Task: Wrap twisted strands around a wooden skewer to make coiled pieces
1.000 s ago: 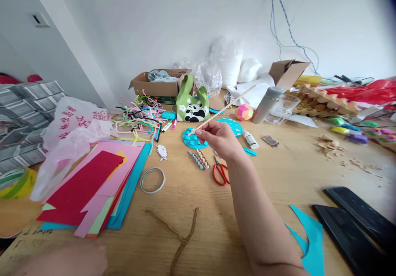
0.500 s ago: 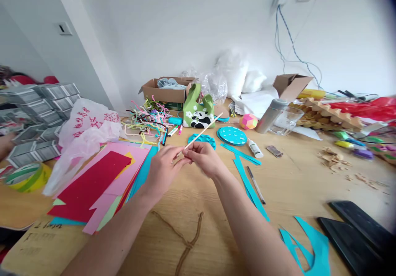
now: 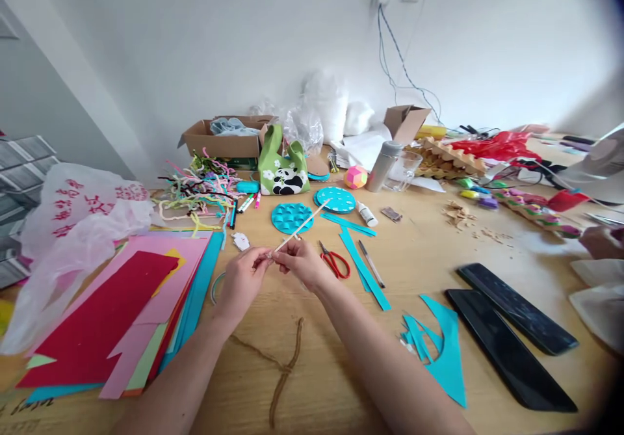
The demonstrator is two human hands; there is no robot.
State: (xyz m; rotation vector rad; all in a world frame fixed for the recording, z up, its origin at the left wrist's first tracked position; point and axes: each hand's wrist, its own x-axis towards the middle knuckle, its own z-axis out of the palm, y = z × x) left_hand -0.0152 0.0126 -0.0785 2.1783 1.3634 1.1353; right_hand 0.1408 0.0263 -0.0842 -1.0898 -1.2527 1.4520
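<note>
A thin pale stick [image 3: 305, 224] slants up and away from my fingers, its kind not plain. My left hand [image 3: 242, 280] is closed in a pinch at its lower end. Right beside it, my right hand [image 3: 303, 264] pinches the same stick, the two sets of fingertips touching. Below my wrists a brown twisted, branching stem [image 3: 287, 365] lies on the table. Just beyond the hands rests a bumpy blue disc [image 3: 291, 217], and behind it a white-spotted blue disc [image 3: 336, 199]. Red-handled pliers or snips [image 3: 336, 263] lie to the right of my right hand.
Coloured sheets [image 3: 104, 311] lie at left. Behind are tangled pipe cleaners [image 3: 199, 184], a green panda bag [image 3: 283, 168] and a grey bottle [image 3: 385, 164]. Blue scraps [image 3: 446, 350], a pen [image 3: 371, 264] and two black slabs [image 3: 509, 350] lie at right. Another person's hand [image 3: 602, 243] shows there.
The view has turned right, so things sit further left. The snips and the other person's hand have come into view. Both hands still pinch the stick.
</note>
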